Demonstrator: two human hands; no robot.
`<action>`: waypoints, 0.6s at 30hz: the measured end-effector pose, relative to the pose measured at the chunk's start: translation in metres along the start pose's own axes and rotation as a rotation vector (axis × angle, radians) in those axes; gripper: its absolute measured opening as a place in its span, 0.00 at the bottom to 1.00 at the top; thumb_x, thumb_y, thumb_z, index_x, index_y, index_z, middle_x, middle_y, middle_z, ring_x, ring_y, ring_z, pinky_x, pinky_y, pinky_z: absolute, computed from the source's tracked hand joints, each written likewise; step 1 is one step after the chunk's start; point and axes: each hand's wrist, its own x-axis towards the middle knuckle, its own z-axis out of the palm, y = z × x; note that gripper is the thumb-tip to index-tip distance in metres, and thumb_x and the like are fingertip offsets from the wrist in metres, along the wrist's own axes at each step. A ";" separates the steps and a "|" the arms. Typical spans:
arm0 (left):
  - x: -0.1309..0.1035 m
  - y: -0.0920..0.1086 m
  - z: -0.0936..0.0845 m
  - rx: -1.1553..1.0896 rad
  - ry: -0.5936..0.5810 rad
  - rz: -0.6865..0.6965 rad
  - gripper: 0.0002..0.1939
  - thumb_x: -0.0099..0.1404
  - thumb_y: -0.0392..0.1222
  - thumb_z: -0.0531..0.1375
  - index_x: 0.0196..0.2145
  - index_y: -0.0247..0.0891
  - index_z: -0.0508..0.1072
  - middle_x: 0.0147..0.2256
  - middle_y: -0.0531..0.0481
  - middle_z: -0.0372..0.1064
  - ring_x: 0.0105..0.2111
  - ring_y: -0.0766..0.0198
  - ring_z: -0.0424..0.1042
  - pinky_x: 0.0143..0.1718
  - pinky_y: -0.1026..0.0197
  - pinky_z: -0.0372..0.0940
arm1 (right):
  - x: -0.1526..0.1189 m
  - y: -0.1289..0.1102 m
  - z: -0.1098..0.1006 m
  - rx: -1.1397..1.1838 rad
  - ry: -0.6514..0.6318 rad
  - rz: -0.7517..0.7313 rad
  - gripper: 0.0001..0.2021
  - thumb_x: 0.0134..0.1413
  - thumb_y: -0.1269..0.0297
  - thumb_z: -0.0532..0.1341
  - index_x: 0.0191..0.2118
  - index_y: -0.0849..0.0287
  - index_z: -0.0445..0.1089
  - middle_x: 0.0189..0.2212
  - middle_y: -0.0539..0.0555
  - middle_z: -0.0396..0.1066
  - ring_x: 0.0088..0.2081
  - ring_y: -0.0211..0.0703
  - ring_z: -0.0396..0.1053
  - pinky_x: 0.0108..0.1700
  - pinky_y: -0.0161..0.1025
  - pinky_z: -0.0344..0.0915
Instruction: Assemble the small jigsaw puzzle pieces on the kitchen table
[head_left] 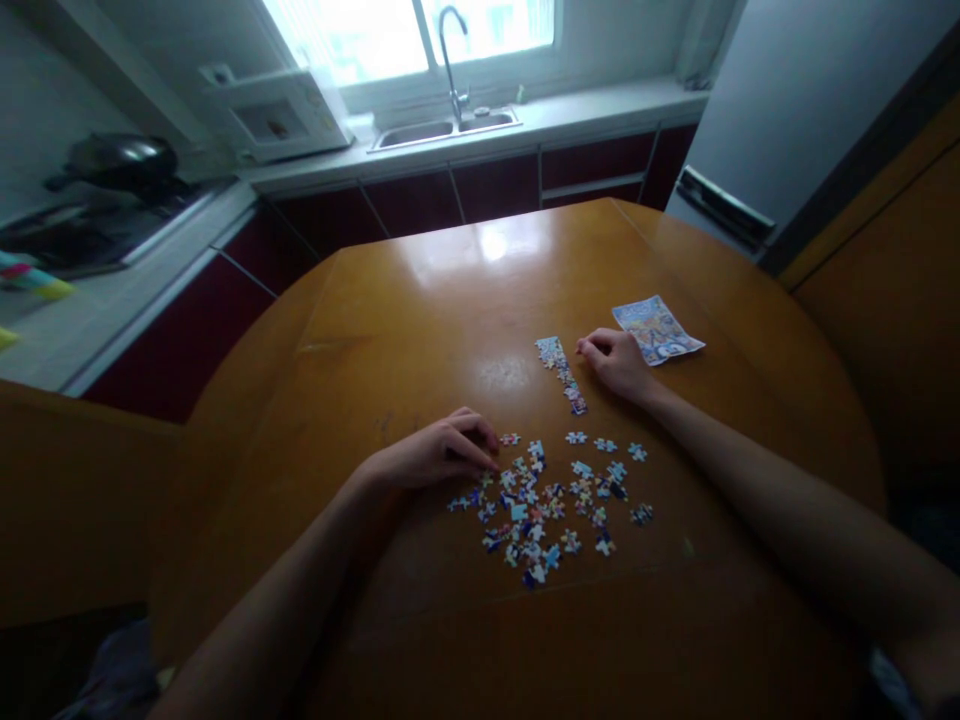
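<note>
The puzzle strip (559,368) is seen just beside the right hand (616,362), whose grip is curled in; a pinched piece cannot be made out. The left hand (439,452) is bent by the loose pieces (534,508); whether its grip is closed cannot be told. Only a small part looks joined; many bits are left apart on the surface (360,330). The strip's wide end is pointed away, its long line slanted from far left to near right.

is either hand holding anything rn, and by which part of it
It cannot be told: the left hand is at the loose puzzle pieces, the right hand beside the joined strip; neither shows a clear grip.
</note>
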 end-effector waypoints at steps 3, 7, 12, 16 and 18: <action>-0.002 -0.003 0.000 0.033 -0.008 -0.017 0.11 0.66 0.38 0.64 0.42 0.55 0.81 0.46 0.48 0.72 0.49 0.58 0.68 0.53 0.53 0.66 | 0.000 0.000 0.000 0.017 0.000 -0.006 0.14 0.59 0.59 0.58 0.26 0.58 0.73 0.25 0.54 0.73 0.29 0.44 0.67 0.32 0.40 0.58; -0.005 -0.012 0.002 0.055 -0.003 -0.021 0.04 0.65 0.43 0.65 0.37 0.49 0.81 0.46 0.47 0.71 0.49 0.58 0.68 0.52 0.53 0.66 | 0.002 0.000 0.001 0.030 0.011 -0.015 0.14 0.59 0.59 0.58 0.26 0.59 0.73 0.25 0.53 0.72 0.28 0.43 0.67 0.31 0.40 0.58; -0.004 -0.018 0.007 0.049 0.094 -0.046 0.05 0.64 0.43 0.66 0.32 0.41 0.79 0.44 0.46 0.71 0.46 0.60 0.69 0.50 0.56 0.67 | 0.003 0.000 0.001 0.016 -0.005 -0.011 0.14 0.59 0.60 0.58 0.26 0.60 0.73 0.25 0.53 0.71 0.28 0.41 0.65 0.32 0.39 0.57; -0.004 -0.018 0.011 0.041 0.165 -0.049 0.10 0.61 0.45 0.68 0.28 0.37 0.76 0.42 0.46 0.72 0.44 0.60 0.70 0.47 0.58 0.68 | 0.004 -0.001 0.002 0.017 -0.002 -0.012 0.14 0.59 0.61 0.58 0.26 0.61 0.73 0.24 0.52 0.70 0.27 0.39 0.64 0.31 0.37 0.55; -0.004 -0.018 0.011 0.011 0.193 -0.048 0.11 0.63 0.45 0.66 0.27 0.37 0.75 0.41 0.46 0.72 0.43 0.61 0.71 0.45 0.60 0.68 | 0.004 -0.001 0.002 0.030 -0.002 -0.018 0.14 0.59 0.61 0.58 0.26 0.61 0.73 0.24 0.51 0.69 0.27 0.39 0.64 0.31 0.37 0.55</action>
